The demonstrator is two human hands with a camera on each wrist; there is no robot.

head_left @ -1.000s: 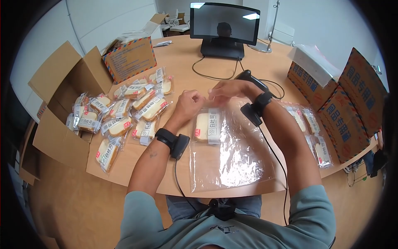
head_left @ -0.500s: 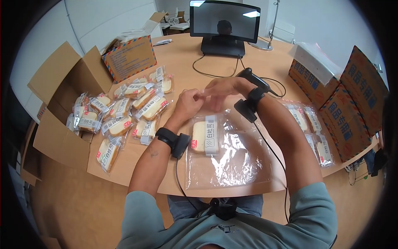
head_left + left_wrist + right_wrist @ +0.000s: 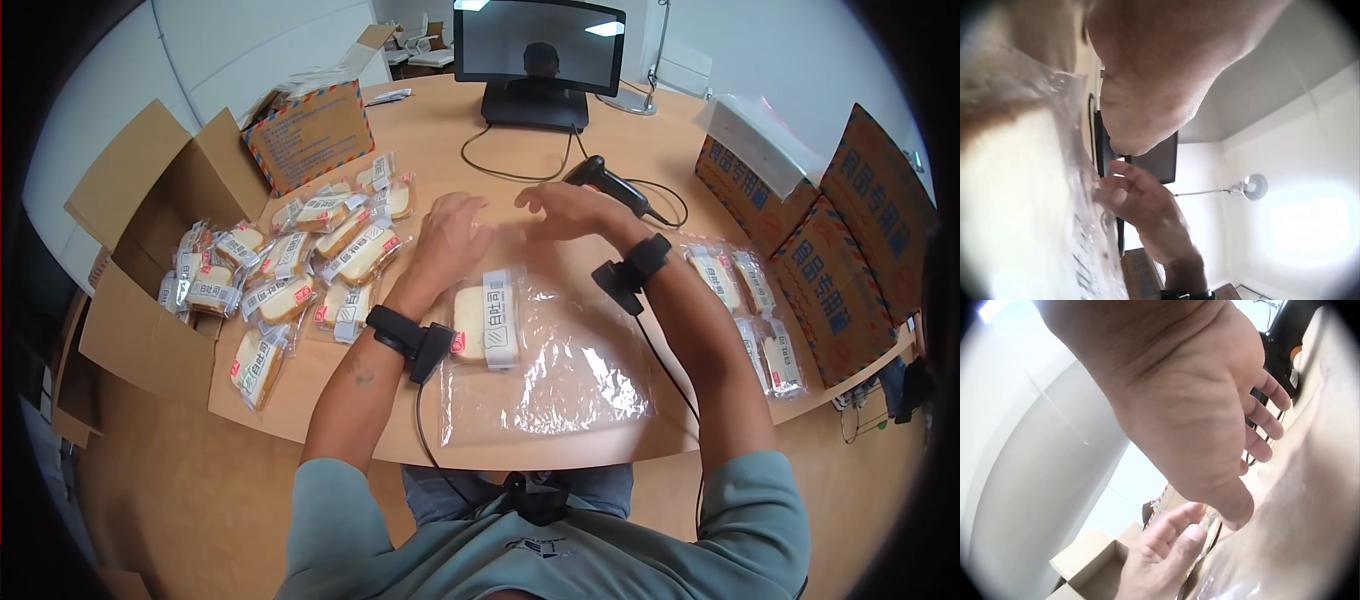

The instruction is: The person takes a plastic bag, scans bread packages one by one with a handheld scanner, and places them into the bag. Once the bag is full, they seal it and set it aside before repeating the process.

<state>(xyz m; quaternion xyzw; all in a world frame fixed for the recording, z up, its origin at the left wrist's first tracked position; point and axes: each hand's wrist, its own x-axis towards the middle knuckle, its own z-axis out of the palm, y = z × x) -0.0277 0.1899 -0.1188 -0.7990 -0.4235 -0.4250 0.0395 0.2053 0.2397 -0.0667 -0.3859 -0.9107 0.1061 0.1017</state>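
A packaged slice of white bread (image 3: 484, 318) lies flat within the outline of a large clear plastic bag (image 3: 590, 385) at the table's front. My left hand (image 3: 452, 238) is just beyond the bread, fingers loose and holding nothing. Across a gap, my right hand (image 3: 572, 212) hovers near the bag's far edge with its fingers spread and slightly bent. The right wrist view shows that palm (image 3: 1191, 419) bare, its thumb apart from the fingers. In the left wrist view the bread's wrapper (image 3: 1079, 206) fills the near side, with the right hand (image 3: 1147, 203) behind it.
Several wrapped bread packs (image 3: 290, 255) are piled at left, some inside an open carton (image 3: 150, 320). Other packs (image 3: 750, 285) lie in plastic at right, beside printed cartons (image 3: 830, 285). A black handheld scanner (image 3: 605, 183) and cable sit beyond my right hand, near a monitor (image 3: 540, 45).
My hands came together at the bag's far edge, then parted, the left hand loosening its curled fingers. The bag and bread have slid slightly toward me and left.
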